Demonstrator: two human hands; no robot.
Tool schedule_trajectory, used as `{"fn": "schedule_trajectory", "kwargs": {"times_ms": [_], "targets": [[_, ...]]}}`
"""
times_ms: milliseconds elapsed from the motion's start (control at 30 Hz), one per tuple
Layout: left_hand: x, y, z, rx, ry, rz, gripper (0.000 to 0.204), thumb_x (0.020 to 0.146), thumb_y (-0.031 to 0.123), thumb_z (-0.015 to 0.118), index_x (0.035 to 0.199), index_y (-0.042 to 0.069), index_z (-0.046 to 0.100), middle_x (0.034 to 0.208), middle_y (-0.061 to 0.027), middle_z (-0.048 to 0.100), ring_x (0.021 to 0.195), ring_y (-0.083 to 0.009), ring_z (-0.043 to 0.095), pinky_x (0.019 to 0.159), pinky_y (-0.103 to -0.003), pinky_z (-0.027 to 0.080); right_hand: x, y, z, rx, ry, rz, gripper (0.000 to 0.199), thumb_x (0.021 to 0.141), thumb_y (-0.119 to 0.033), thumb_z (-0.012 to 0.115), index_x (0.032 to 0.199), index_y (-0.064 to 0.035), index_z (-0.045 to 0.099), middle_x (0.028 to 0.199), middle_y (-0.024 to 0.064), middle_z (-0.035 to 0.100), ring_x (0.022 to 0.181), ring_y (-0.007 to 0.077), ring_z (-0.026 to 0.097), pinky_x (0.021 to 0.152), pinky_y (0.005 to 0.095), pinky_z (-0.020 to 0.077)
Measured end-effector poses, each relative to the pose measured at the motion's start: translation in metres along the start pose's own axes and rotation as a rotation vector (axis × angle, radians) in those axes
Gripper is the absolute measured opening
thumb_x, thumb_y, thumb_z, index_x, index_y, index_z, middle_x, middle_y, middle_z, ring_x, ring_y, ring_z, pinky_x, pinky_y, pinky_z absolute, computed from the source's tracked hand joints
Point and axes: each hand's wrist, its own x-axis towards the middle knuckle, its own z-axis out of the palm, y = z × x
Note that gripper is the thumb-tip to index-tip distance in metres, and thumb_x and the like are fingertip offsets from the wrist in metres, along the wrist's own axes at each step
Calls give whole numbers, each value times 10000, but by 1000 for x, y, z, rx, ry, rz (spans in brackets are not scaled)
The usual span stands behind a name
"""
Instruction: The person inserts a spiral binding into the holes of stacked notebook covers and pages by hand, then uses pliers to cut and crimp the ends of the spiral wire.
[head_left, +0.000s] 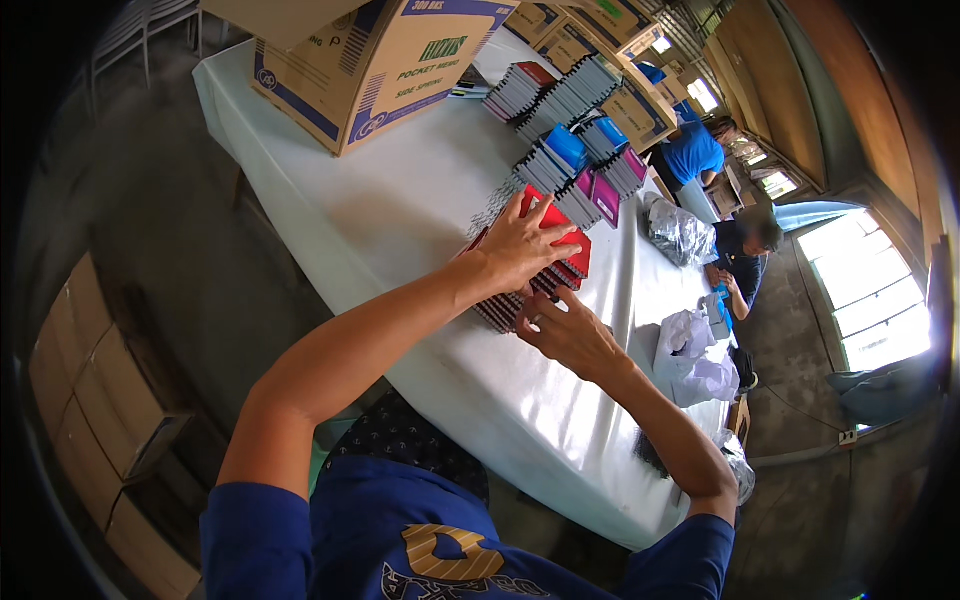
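Note:
A row of small red spiral notebooks (572, 258) stands on edge on the white-covered table (400, 200). My left hand (520, 240) lies over the top of this red row, fingers spread and pressing on the covers. My right hand (568, 335) is at the near end of the same row, its fingers closed against the end notebooks. Behind the red ones stand more rows with purple (597, 195), blue (565, 150) and dark covers (570, 95).
A large cardboard box (370, 60) sits at the table's far left end, with more boxes (620, 100) behind the rows. Crumpled plastic bags (690, 355) lie to the right. Two other people (740, 255) work at the far side. Stacked cartons (90, 400) stand on the floor to the left.

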Motion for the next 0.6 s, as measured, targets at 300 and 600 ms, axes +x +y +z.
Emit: {"fn": "schedule_trajectory", "kwargs": {"times_ms": [300,600], "targets": [[1,3,2,14,-1,-7,984,532,463,885,1413,319,471,1508,25,405,1411,-395,293,1110,-639,248,6,-11,6,25,-8,-17,112,778,-208,669,866,-138,679,928,-13,642,1029,137,567,835,310,419],[-1,-1,0,-15,6,-1,998,528,450,886,1420,318,459,1522,28,383,1420,-401,268,1106,-636,248,39,-24,-14,162,-526,223,210,783,-148,658,985,-102,689,998,70,667,982,186,596,801,338,426]]}}
